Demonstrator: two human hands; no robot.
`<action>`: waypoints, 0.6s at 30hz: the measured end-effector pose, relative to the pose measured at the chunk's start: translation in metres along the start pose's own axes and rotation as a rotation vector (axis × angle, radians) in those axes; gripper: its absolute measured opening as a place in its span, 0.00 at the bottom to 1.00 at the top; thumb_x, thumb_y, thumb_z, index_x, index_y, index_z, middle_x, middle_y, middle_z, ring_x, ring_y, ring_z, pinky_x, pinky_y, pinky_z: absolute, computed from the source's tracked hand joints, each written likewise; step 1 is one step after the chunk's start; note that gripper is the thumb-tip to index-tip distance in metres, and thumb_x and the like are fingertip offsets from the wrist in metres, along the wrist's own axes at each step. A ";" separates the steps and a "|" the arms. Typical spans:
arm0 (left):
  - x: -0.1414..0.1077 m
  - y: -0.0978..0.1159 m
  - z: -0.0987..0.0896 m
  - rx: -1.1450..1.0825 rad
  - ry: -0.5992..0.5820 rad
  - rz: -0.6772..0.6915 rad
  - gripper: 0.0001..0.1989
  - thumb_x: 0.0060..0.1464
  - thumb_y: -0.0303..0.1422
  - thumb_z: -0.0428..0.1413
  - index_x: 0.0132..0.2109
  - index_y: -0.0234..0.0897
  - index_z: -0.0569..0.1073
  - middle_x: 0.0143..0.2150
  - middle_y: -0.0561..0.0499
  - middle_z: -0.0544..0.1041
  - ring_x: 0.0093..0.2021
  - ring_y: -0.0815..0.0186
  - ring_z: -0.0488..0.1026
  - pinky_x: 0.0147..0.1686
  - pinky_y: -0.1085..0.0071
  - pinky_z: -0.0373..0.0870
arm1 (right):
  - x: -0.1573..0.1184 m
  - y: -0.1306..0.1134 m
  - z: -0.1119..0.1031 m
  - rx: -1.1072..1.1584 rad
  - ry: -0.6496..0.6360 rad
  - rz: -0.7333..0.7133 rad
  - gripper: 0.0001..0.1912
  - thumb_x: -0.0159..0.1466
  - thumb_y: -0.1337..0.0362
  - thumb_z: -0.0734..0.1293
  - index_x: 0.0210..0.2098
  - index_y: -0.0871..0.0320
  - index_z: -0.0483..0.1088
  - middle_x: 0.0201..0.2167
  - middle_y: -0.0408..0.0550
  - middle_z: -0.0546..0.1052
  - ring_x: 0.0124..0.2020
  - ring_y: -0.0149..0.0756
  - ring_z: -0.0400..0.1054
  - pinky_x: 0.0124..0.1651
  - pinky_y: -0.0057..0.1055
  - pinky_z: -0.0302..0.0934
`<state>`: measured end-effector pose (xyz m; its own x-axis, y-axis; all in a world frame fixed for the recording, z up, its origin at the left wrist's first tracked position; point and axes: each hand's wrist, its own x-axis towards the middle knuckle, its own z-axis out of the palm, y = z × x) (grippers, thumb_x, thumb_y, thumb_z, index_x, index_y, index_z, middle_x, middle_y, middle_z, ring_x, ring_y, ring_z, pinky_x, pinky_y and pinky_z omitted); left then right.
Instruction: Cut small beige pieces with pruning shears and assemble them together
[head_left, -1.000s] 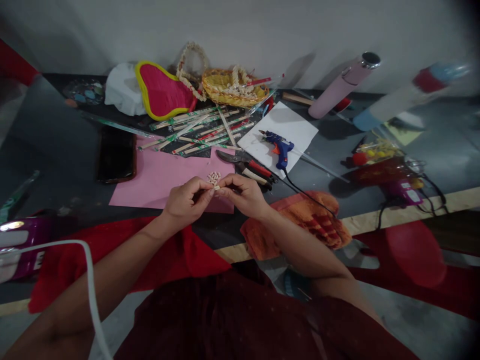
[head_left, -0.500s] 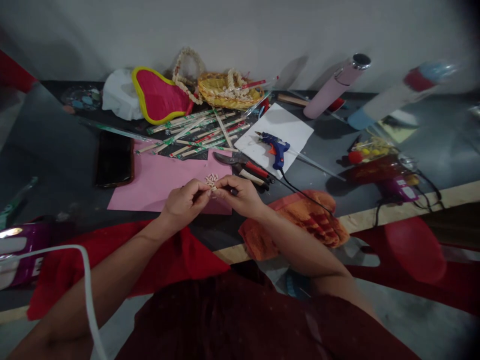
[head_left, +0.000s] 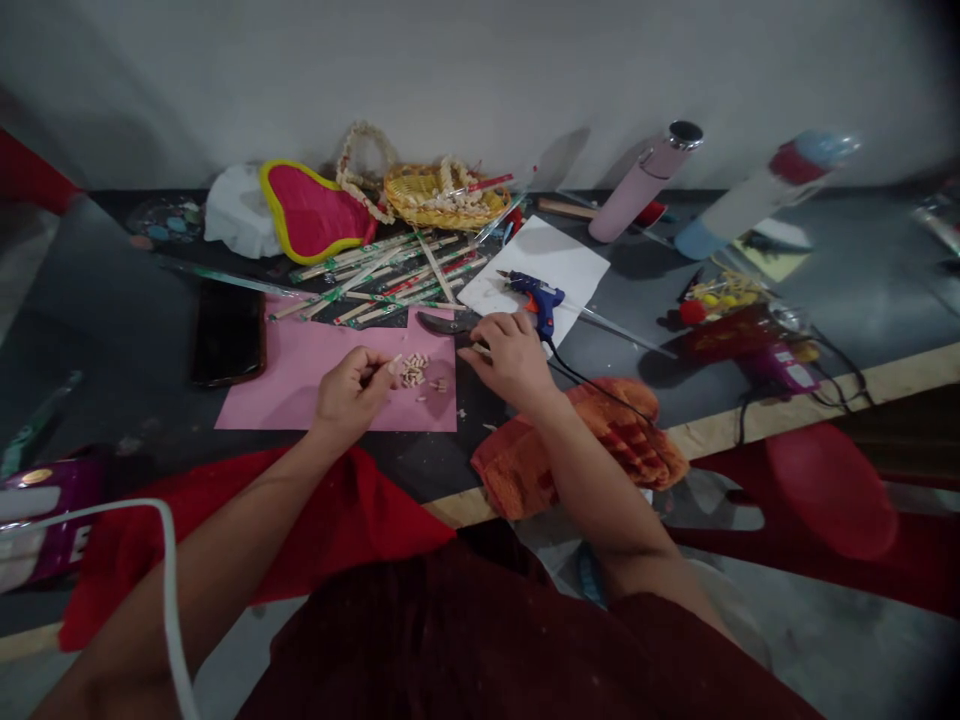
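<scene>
Nearest lie the red cloth and, to its right, the towel at the table's edge. Beyond them, the left hand pinches a pale piece between thumb and fingertips, just beside the pile of similar pieces on the pink paper. The right hand is bent over the handles of the pruner; whether its fingers grip them I cannot tell. Farther off, the glue gun rests on a white sheet, with sticks left of it and the basket behind.
</scene>
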<state>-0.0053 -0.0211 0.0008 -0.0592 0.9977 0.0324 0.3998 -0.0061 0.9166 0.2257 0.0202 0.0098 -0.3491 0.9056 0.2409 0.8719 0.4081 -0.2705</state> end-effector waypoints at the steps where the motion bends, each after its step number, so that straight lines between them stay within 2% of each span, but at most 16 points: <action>1: 0.001 0.001 -0.001 -0.026 0.012 -0.017 0.06 0.53 0.34 0.54 0.35 0.36 0.70 0.25 0.54 0.76 0.22 0.74 0.68 0.21 0.79 0.61 | 0.000 0.003 -0.001 -0.058 -0.030 0.048 0.16 0.62 0.52 0.64 0.41 0.58 0.71 0.46 0.56 0.71 0.50 0.49 0.59 0.51 0.46 0.57; 3: 0.002 0.001 -0.002 -0.088 0.034 -0.040 0.06 0.53 0.34 0.54 0.35 0.35 0.70 0.26 0.53 0.76 0.20 0.75 0.66 0.20 0.80 0.58 | -0.001 0.008 0.000 -0.137 -0.089 0.098 0.19 0.60 0.49 0.66 0.40 0.58 0.70 0.47 0.57 0.70 0.50 0.50 0.59 0.49 0.45 0.57; 5: 0.002 -0.001 -0.003 -0.154 0.041 -0.048 0.06 0.53 0.34 0.55 0.35 0.35 0.70 0.26 0.53 0.76 0.19 0.76 0.63 0.18 0.80 0.56 | -0.001 0.010 0.003 -0.168 -0.128 0.089 0.18 0.61 0.50 0.65 0.40 0.59 0.70 0.46 0.58 0.71 0.49 0.49 0.60 0.49 0.44 0.57; 8: 0.002 -0.005 -0.003 -0.216 0.037 -0.043 0.06 0.53 0.35 0.55 0.36 0.36 0.70 0.26 0.53 0.76 0.18 0.77 0.61 0.17 0.79 0.54 | 0.002 0.013 0.006 -0.141 -0.129 0.063 0.14 0.63 0.54 0.63 0.36 0.60 0.70 0.41 0.57 0.73 0.46 0.46 0.62 0.50 0.41 0.56; 10: 0.002 -0.006 -0.003 -0.238 0.034 -0.041 0.07 0.53 0.35 0.55 0.36 0.35 0.70 0.27 0.52 0.75 0.19 0.77 0.61 0.18 0.79 0.54 | 0.004 0.016 0.003 -0.048 -0.098 0.078 0.14 0.65 0.55 0.61 0.34 0.60 0.69 0.36 0.55 0.74 0.42 0.43 0.64 0.48 0.39 0.56; 12: 0.003 -0.006 -0.004 -0.260 0.035 -0.047 0.07 0.53 0.35 0.55 0.36 0.35 0.70 0.27 0.52 0.75 0.19 0.77 0.61 0.18 0.79 0.55 | 0.006 0.018 -0.002 0.146 -0.025 0.118 0.15 0.66 0.54 0.59 0.32 0.59 0.68 0.32 0.51 0.73 0.37 0.39 0.65 0.44 0.36 0.58; 14: 0.003 -0.005 -0.004 -0.285 0.032 -0.059 0.07 0.53 0.35 0.55 0.36 0.35 0.70 0.27 0.53 0.75 0.19 0.77 0.62 0.19 0.79 0.56 | 0.007 0.019 -0.006 0.446 0.069 0.174 0.16 0.65 0.51 0.59 0.34 0.58 0.67 0.31 0.47 0.72 0.33 0.35 0.65 0.38 0.33 0.59; 16: 0.003 -0.004 -0.004 -0.306 0.025 -0.064 0.07 0.53 0.35 0.55 0.36 0.35 0.70 0.26 0.53 0.75 0.20 0.76 0.62 0.19 0.79 0.57 | 0.007 0.016 -0.009 0.788 0.121 0.229 0.17 0.61 0.49 0.64 0.36 0.56 0.64 0.34 0.45 0.72 0.32 0.33 0.66 0.34 0.31 0.60; 18: 0.003 -0.003 -0.003 -0.311 0.019 -0.056 0.07 0.53 0.36 0.56 0.35 0.35 0.70 0.26 0.53 0.75 0.20 0.76 0.63 0.19 0.79 0.57 | 0.005 0.011 -0.009 1.082 0.084 0.268 0.20 0.54 0.50 0.70 0.37 0.54 0.60 0.40 0.46 0.73 0.35 0.33 0.68 0.32 0.30 0.63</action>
<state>-0.0098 -0.0179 -0.0004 -0.0918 0.9956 -0.0171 0.0966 0.0260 0.9950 0.2361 0.0284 0.0170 -0.1353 0.9853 0.1043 0.1428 0.1235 -0.9820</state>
